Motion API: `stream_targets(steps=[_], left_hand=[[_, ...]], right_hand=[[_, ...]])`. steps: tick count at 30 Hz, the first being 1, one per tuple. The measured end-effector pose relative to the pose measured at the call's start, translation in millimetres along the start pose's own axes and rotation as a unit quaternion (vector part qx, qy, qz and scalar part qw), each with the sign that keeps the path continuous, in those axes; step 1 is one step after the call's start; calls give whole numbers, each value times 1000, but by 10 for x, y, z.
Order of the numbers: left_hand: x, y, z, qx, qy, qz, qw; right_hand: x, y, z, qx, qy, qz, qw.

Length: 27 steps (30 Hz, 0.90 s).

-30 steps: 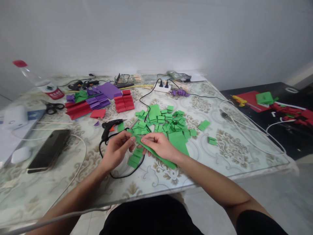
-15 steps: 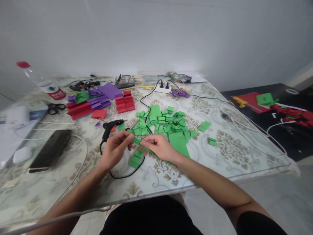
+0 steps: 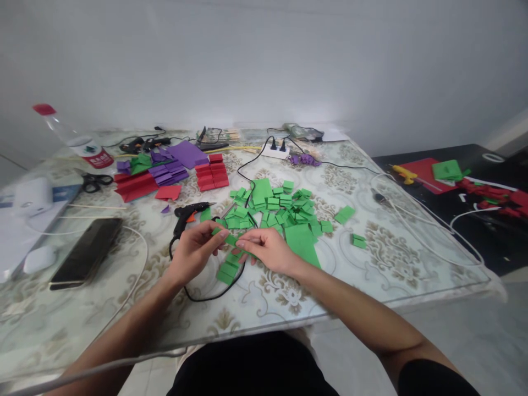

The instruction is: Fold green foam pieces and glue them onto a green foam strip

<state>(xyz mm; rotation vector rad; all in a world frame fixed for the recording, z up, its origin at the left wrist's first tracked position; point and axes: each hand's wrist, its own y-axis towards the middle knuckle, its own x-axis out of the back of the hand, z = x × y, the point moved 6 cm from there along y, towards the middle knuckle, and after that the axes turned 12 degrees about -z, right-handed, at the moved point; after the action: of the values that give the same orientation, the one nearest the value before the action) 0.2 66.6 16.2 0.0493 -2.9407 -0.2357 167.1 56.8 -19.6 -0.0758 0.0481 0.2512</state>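
Observation:
My left hand [image 3: 193,250] and my right hand [image 3: 266,248] meet over the near middle of the table, both pinching one narrow green paper strip [image 3: 231,240] between thumb and fingers. Most of the strip is hidden inside my right hand. Just behind my hands lies a heap of small folded green paper pieces [image 3: 274,208], and a larger green sheet [image 3: 303,243] rests on the table to the right of my right hand. A few green pieces [image 3: 226,269] lie below my hands. A black glue gun [image 3: 187,213] lies just beyond my left hand, its black cable looping under my hands.
Red folded papers [image 3: 212,171] and purple papers [image 3: 167,171] lie at the back left, with scissors [image 3: 93,181], a bottle [image 3: 76,140] and a phone [image 3: 84,253] further left. A power strip [image 3: 274,149] sits at the back. White cables [image 3: 412,223] cross the right side near the table's edge.
The green strip, long and sticking out under my right hand a second ago, has been drawn into my hands; only a short bit shows. My hands have closed in slightly.

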Motion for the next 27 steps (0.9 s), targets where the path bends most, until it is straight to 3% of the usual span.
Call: stream_targets(steps=[11,18,27], left_hand=[[-90,-1,0,39,-18,20,999],[136,83,65,46,-28,-73,996],[-110,10,164,75,-52,5,996]], right_hand=[[-51,-16,-42,-49,27,28,998],[-53,-16,-37,-67,50,40,996],[-55,-10,-29,-52,43,34,997]])
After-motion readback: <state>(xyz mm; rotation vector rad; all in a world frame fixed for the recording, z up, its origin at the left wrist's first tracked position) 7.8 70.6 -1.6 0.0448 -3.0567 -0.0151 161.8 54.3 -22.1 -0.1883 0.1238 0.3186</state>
